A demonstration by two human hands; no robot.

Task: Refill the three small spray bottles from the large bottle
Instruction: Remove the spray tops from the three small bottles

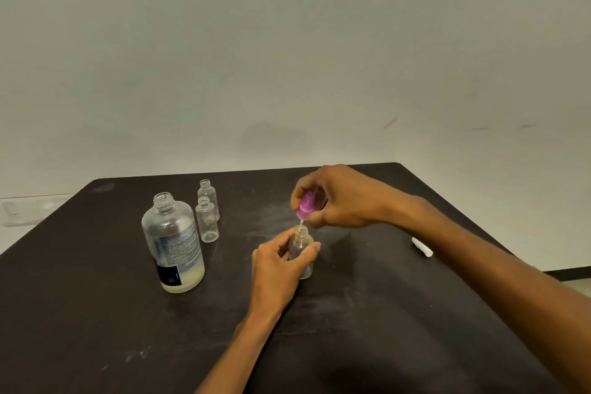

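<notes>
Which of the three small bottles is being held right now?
The small bottle nearest the camera, gripped by the left hand; the other two stand untouched beside the large bottle.

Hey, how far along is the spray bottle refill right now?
Done: the large bottle stands uncapped, nearly empty. Two small bottles beside it are open, fill unclear. In hand: left hand grips the third small bottle; right hand holds its purple sprayer, tube in the neck. Left: any pouring still due, then capping.

Pale scuffed wall [287, 57], dark dusty table [96, 313], perhaps wooden
</notes>
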